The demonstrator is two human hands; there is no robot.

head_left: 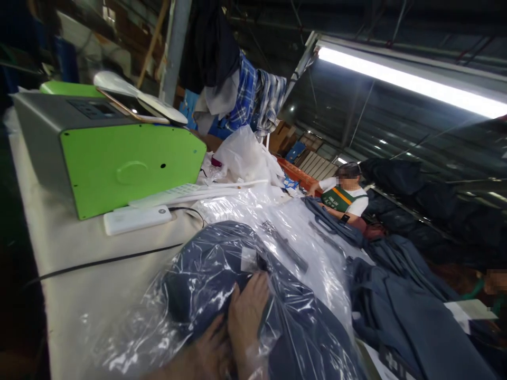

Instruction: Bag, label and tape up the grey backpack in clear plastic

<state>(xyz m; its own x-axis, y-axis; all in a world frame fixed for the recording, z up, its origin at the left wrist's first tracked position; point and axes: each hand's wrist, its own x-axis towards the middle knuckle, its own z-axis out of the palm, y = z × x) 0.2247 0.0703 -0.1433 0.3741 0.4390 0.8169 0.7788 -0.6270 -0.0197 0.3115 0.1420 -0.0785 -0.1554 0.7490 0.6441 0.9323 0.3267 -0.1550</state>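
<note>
Left fingers [214, 326] and right fingers [259, 285] are touching a bagged blue bundle [212, 269] inside the desk's [71, 306] left edge, grip unclear.

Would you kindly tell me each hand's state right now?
Left hand: partly hidden; grip cannot be told.
Right hand: open, laid on the dark blue, clear-plastic-wrapped fabric bundle.

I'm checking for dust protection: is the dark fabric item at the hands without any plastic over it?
No, glossy, creased clear plastic lies over the dark fabric item.
</note>
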